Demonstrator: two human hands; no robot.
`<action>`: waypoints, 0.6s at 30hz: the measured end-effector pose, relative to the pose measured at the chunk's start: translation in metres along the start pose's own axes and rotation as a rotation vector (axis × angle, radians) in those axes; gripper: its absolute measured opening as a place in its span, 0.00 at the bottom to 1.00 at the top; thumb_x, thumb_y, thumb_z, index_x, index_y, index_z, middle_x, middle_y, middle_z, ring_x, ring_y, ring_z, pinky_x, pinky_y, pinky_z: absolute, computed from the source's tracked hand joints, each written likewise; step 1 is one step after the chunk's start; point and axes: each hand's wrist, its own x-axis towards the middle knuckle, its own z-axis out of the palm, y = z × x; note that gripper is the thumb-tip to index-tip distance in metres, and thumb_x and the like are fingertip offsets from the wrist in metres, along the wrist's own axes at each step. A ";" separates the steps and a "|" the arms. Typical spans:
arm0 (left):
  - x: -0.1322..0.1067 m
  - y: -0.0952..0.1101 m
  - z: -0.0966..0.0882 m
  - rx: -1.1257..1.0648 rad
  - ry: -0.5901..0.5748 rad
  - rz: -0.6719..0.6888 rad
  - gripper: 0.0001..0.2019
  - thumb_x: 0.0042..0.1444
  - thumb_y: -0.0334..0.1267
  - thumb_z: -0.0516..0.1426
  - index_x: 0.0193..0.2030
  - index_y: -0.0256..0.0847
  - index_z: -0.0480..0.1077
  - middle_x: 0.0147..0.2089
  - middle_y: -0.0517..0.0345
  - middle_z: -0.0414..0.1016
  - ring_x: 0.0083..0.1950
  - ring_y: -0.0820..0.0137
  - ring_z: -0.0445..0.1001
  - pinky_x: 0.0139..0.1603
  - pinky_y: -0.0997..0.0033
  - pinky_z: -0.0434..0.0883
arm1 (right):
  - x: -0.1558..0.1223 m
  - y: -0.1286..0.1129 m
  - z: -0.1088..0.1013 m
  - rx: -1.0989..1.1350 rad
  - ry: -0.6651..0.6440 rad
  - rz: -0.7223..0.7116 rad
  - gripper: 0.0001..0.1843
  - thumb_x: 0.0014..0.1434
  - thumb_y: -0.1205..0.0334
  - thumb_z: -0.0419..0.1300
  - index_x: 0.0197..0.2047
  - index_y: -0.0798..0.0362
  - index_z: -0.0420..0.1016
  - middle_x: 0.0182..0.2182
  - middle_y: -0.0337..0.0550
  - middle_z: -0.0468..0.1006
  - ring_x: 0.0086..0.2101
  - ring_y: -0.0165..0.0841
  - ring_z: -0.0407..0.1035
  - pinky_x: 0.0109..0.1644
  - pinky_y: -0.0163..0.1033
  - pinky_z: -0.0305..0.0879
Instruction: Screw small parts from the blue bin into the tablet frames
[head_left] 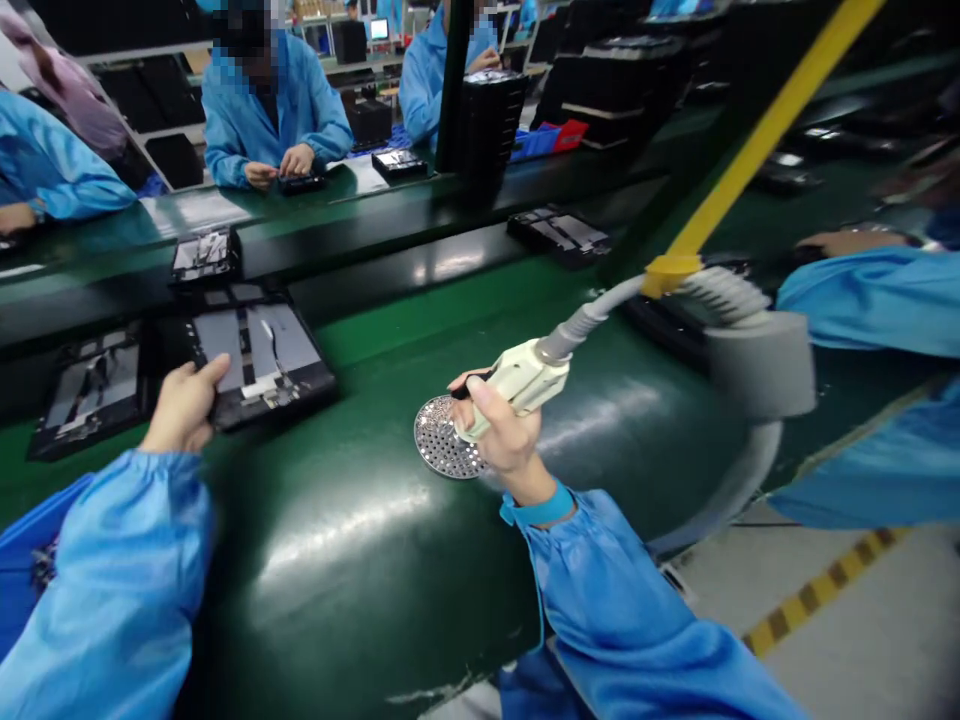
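My left hand [184, 402] grips the near left edge of an opened black tablet [295, 345], thumb on top. Inside that tablet, grey battery panels, ribbon cables and a white strip show. A second opened tablet [91, 385] lies to the left of this hand. My right hand [510, 438] is closed around a cream electric screwdriver [534, 378] whose grey cord leaves its rear end. Its tip is hidden by my fingers, over a round perforated metal screw tray [439, 442] on the green bench.
More opened tablets [206, 255] [562, 232] lie on the dark conveyor [442, 262]. A yellow bar [772, 140] and grey hose cross the right side. Co-workers in blue smocks [274, 100] sit opposite; a sleeve [877, 300] reaches in from the right. A blue bin [37, 560] stands lower left.
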 end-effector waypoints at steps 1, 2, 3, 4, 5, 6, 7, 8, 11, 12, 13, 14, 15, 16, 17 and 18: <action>-0.023 -0.010 -0.001 -0.038 -0.071 -0.079 0.12 0.57 0.33 0.66 0.47 0.33 0.75 0.33 0.58 0.79 0.38 0.67 0.81 0.51 0.56 0.84 | 0.001 0.000 -0.001 -0.003 0.003 -0.009 0.20 0.51 0.43 0.73 0.30 0.51 0.77 0.13 0.31 0.68 0.13 0.28 0.61 0.19 0.38 0.64; -0.047 -0.022 -0.003 -0.052 -0.130 -0.136 0.14 0.55 0.35 0.66 0.47 0.35 0.75 0.35 0.57 0.80 0.38 0.66 0.81 0.48 0.59 0.85 | 0.002 -0.001 -0.001 -0.010 0.009 -0.015 0.20 0.51 0.43 0.73 0.30 0.50 0.76 0.12 0.30 0.68 0.13 0.28 0.61 0.19 0.38 0.65; -0.070 -0.033 -0.005 -0.054 -0.171 -0.185 0.16 0.53 0.37 0.67 0.48 0.37 0.75 0.37 0.56 0.81 0.38 0.65 0.82 0.46 0.61 0.85 | 0.003 -0.001 -0.001 -0.021 0.013 -0.019 0.20 0.51 0.43 0.72 0.29 0.50 0.75 0.12 0.29 0.67 0.13 0.28 0.60 0.20 0.39 0.66; -0.092 -0.045 -0.007 -0.050 -0.211 -0.230 0.19 0.51 0.40 0.68 0.49 0.38 0.75 0.39 0.54 0.82 0.39 0.62 0.83 0.45 0.61 0.85 | 0.004 0.000 -0.001 -0.034 0.013 -0.022 0.20 0.52 0.43 0.72 0.28 0.49 0.73 0.11 0.29 0.66 0.13 0.28 0.61 0.21 0.40 0.68; -0.110 -0.055 -0.009 -0.039 -0.242 -0.260 0.22 0.50 0.44 0.69 0.50 0.40 0.75 0.42 0.52 0.83 0.42 0.59 0.84 0.46 0.59 0.85 | 0.005 0.000 -0.001 -0.047 0.012 -0.028 0.20 0.52 0.43 0.71 0.26 0.48 0.71 0.11 0.29 0.65 0.13 0.28 0.61 0.22 0.40 0.69; -0.126 -0.064 -0.012 -0.022 -0.266 -0.270 0.26 0.49 0.48 0.69 0.53 0.41 0.74 0.45 0.51 0.83 0.46 0.56 0.84 0.49 0.56 0.84 | 0.005 0.000 -0.001 -0.058 0.010 -0.034 0.20 0.52 0.43 0.71 0.26 0.47 0.70 0.11 0.29 0.65 0.13 0.29 0.61 0.23 0.41 0.70; -0.138 -0.071 -0.015 0.005 -0.288 -0.253 0.29 0.48 0.51 0.69 0.55 0.42 0.74 0.48 0.49 0.83 0.51 0.53 0.84 0.54 0.53 0.83 | 0.005 0.000 -0.001 -0.068 0.009 -0.040 0.20 0.53 0.43 0.71 0.26 0.47 0.70 0.11 0.29 0.65 0.14 0.29 0.61 0.24 0.42 0.71; -0.147 -0.076 -0.019 0.044 -0.308 -0.210 0.32 0.48 0.54 0.69 0.57 0.43 0.73 0.53 0.48 0.82 0.58 0.51 0.81 0.61 0.50 0.80 | 0.004 0.001 -0.001 -0.074 0.008 -0.044 0.19 0.54 0.44 0.70 0.26 0.47 0.70 0.11 0.29 0.64 0.14 0.29 0.62 0.25 0.42 0.72; -0.161 -0.081 -0.034 0.215 -0.380 -0.046 0.38 0.48 0.60 0.68 0.63 0.44 0.71 0.59 0.47 0.80 0.69 0.50 0.73 0.73 0.53 0.70 | 0.003 0.000 -0.002 -0.091 0.017 -0.036 0.17 0.54 0.44 0.70 0.29 0.47 0.73 0.11 0.29 0.65 0.14 0.29 0.62 0.24 0.42 0.70; -0.163 -0.080 -0.040 0.288 -0.403 -0.028 0.41 0.47 0.62 0.68 0.65 0.45 0.70 0.55 0.48 0.82 0.66 0.49 0.76 0.70 0.54 0.73 | 0.003 0.000 -0.003 -0.099 0.018 -0.028 0.18 0.54 0.43 0.70 0.29 0.47 0.73 0.11 0.29 0.65 0.14 0.29 0.61 0.23 0.41 0.68; -0.164 -0.079 -0.046 0.365 -0.427 -0.041 0.44 0.46 0.63 0.68 0.66 0.45 0.69 0.47 0.50 0.83 0.59 0.49 0.81 0.62 0.54 0.78 | 0.003 0.000 -0.003 -0.107 0.017 -0.022 0.19 0.54 0.42 0.70 0.29 0.48 0.74 0.11 0.29 0.64 0.14 0.29 0.61 0.22 0.41 0.67; -0.166 -0.078 -0.052 0.442 -0.448 -0.075 0.47 0.44 0.65 0.68 0.68 0.44 0.68 0.37 0.53 0.83 0.47 0.48 0.84 0.50 0.54 0.82 | 0.003 0.000 -0.003 -0.113 0.016 -0.019 0.19 0.54 0.42 0.70 0.28 0.48 0.74 0.11 0.29 0.64 0.14 0.29 0.61 0.21 0.40 0.66; -0.168 -0.077 -0.057 0.514 -0.467 -0.116 0.51 0.42 0.67 0.68 0.70 0.43 0.67 0.28 0.58 0.79 0.35 0.50 0.82 0.38 0.55 0.81 | 0.003 0.000 -0.003 -0.115 0.017 -0.018 0.20 0.53 0.41 0.70 0.28 0.48 0.74 0.11 0.29 0.64 0.14 0.29 0.61 0.21 0.40 0.65; -0.170 -0.077 -0.060 0.572 -0.486 -0.151 0.54 0.40 0.68 0.67 0.71 0.41 0.66 0.21 0.63 0.73 0.25 0.52 0.77 0.29 0.57 0.76 | 0.003 0.000 -0.004 -0.113 0.018 -0.018 0.21 0.53 0.40 0.70 0.28 0.48 0.74 0.11 0.29 0.64 0.14 0.28 0.61 0.21 0.40 0.65; -0.172 -0.076 -0.063 0.612 -0.507 -0.173 0.56 0.39 0.69 0.67 0.72 0.39 0.65 0.17 0.66 0.69 0.20 0.54 0.72 0.24 0.59 0.71 | 0.003 0.000 -0.004 -0.109 0.022 -0.017 0.21 0.52 0.40 0.70 0.28 0.49 0.74 0.11 0.29 0.64 0.13 0.28 0.61 0.21 0.40 0.65; -0.173 -0.076 -0.064 0.633 -0.522 -0.177 0.56 0.39 0.70 0.66 0.71 0.39 0.66 0.15 0.68 0.67 0.17 0.55 0.69 0.22 0.61 0.67 | 0.003 0.000 -0.004 -0.106 0.027 -0.014 0.21 0.52 0.40 0.70 0.29 0.49 0.75 0.11 0.29 0.64 0.13 0.28 0.61 0.21 0.40 0.64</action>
